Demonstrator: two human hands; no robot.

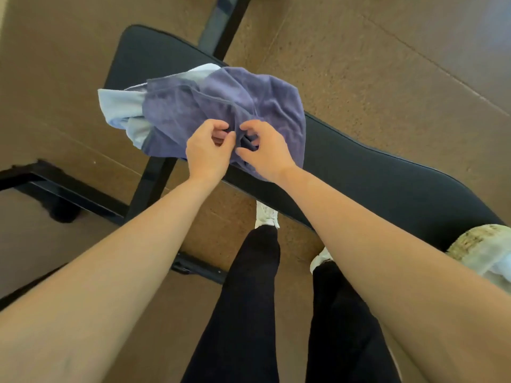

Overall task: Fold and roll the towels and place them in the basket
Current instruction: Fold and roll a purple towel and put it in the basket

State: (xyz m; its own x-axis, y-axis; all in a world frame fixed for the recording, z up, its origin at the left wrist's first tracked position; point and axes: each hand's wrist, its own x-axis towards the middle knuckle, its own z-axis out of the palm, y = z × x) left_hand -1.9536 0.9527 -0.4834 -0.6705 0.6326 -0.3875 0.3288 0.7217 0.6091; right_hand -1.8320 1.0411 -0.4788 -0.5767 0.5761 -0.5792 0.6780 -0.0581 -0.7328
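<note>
- Purple towel [221,106]: crumpled in loose folds, lying across the width of the bench toward its far end; its near edge hangs over the bench's near long edge.
- Pale blue towel [119,106]: bunched under the purple towel, showing at its left and far sides and overhanging the bench's left edge.
- Left hand [206,150]: back to the camera, fingers curled in, pinching a fold of the purple towel at its near edge; forearm bare and stretched forward.
- Right hand [266,152]: just beside the left, fingers hooked into the same gathered fold with the thumb below it, grasping the cloth; forearm bare and extended.
- Bench [373,183]: black padded top with rounded corners, running diagonally from far left to near right.
- Basket [475,244]: woven, pale straw colour, at the bench's near right end, partly cut off by the picture edge; pale cloth shows in it.
- Black metal frame [69,194]: bars on the floor, left of the bench.
- Legs in black trousers [249,299], white shoes [266,215], on brown speckled floor [359,78].
</note>
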